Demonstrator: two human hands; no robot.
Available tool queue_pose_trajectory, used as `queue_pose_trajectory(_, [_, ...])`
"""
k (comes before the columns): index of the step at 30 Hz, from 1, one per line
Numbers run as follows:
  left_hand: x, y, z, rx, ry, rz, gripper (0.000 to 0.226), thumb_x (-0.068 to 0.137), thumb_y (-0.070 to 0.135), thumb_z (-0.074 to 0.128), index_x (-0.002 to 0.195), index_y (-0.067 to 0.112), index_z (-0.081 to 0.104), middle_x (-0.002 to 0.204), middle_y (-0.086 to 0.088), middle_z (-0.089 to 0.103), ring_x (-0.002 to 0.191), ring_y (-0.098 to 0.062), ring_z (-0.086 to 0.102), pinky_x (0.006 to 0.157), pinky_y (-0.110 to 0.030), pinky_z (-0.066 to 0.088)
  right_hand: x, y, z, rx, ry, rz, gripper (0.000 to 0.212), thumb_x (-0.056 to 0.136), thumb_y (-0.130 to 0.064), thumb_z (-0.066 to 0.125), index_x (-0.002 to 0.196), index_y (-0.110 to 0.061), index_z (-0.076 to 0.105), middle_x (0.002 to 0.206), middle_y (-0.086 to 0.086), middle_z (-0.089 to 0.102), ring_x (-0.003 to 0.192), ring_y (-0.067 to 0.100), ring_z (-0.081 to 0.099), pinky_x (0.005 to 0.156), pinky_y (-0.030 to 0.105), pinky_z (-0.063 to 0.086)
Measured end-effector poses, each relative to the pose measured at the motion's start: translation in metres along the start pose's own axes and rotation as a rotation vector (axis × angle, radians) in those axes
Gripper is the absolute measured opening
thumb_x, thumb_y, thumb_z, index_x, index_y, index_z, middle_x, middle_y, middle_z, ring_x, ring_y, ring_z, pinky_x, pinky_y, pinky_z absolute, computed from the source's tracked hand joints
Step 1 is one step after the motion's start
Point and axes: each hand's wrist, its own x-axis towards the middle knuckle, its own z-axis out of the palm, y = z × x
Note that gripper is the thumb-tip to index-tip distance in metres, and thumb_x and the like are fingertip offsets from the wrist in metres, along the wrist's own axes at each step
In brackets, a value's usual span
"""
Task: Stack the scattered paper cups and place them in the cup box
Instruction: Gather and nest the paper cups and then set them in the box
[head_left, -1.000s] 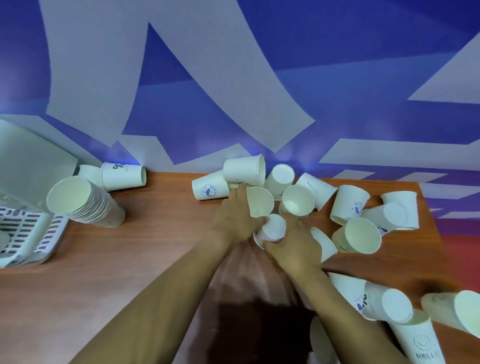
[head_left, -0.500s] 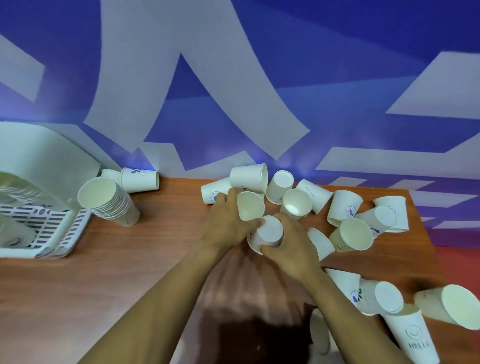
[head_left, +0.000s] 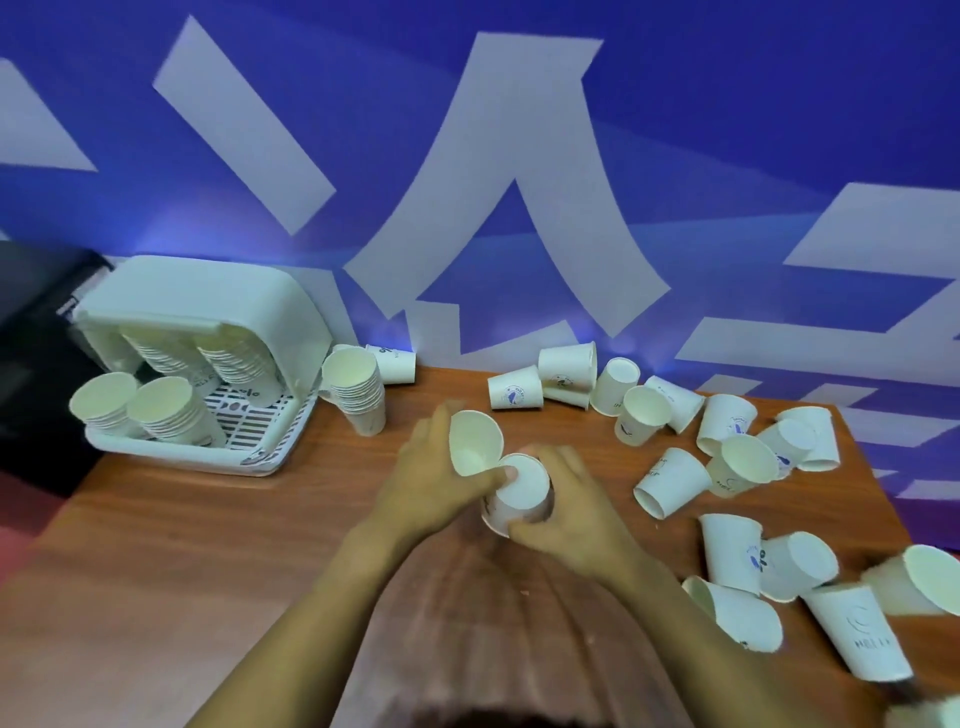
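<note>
Left hand (head_left: 426, 483) gripping white paper cup (head_left: 475, 441), right hand (head_left: 566, 519) gripping another cup (head_left: 519, 493)

Bright, even indoor light with bluish glare along the wall's base. Wide-angle bending at edges; slight motion blur throughout.

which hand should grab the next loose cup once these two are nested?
Probably right. The right hand sits nearest the loose cups, which lie on its side of the table. The left hand is nearer the cup box.
</note>
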Motion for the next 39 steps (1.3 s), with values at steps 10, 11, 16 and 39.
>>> queue_pose_trajectory(10, [-0.013, -0.048, -0.089, 0.061, -0.161, 0.154, 0.087, 0.062, 0.048, 0.074, 0.137, 0.034, 0.032, 0.137, 0.007, 0.043, 0.126, -0.012, 0.042, 0.103, -0.034, 0.041, 0.0, -0.072, 0.057, -0.032, 0.073, 0.066, 0.061, 0.058, -0.032, 0.073, 0.108, -0.04, 0.039, 0.111, -0.014, 0.052, 0.101, 0.003, 0.052, 0.083, 0.025, 0.048])
queue_pose_trajectory(11, [-0.014, -0.056, -0.101, 0.05, -0.151, 0.152, 0.082, 0.061, 0.05, 0.073, 0.133, 0.034, 0.035, 0.133, 0.009, 0.046, 0.121, -0.012, 0.046, 0.099, -0.038, 0.044, 0.003, -0.081, 0.066, -0.035, 0.08, 0.067, 0.06, 0.057, -0.033, 0.072, 0.108, -0.04, 0.039, 0.111, -0.014, 0.052, 0.101, 0.003, 0.053, 0.083, 0.026, 0.049])
queue_pose_trajectory(16, [-0.02, -0.102, -0.161, 0.032, -0.108, 0.15, 0.065, 0.063, 0.032, 0.074, 0.119, 0.034, 0.043, 0.115, 0.009, 0.051, 0.105, -0.013, 0.052, 0.086, -0.03, 0.046, 0.016, -0.118, 0.108, -0.046, 0.135, 0.074, 0.062, 0.063, -0.03, 0.073, 0.119, -0.039, 0.047, 0.117, -0.017, 0.05, 0.105, 0.001, 0.052, 0.089, 0.025, 0.048])
queue_pose_trajectory(39, [-0.04, -0.19, -0.256, 0.132, -0.015, -0.126, 0.077, 0.073, 0.022, 0.073, 0.138, 0.028, 0.033, 0.125, 0.006, 0.035, 0.11, -0.006, 0.036, 0.086, -0.015, 0.029, 0.083, -0.152, 0.206, 0.095, 0.163, 0.397, 0.07, 0.073, -0.023, 0.075, 0.126, -0.019, 0.031, 0.123, -0.001, 0.031, 0.105, 0.017, 0.04, 0.085, 0.027, 0.035])
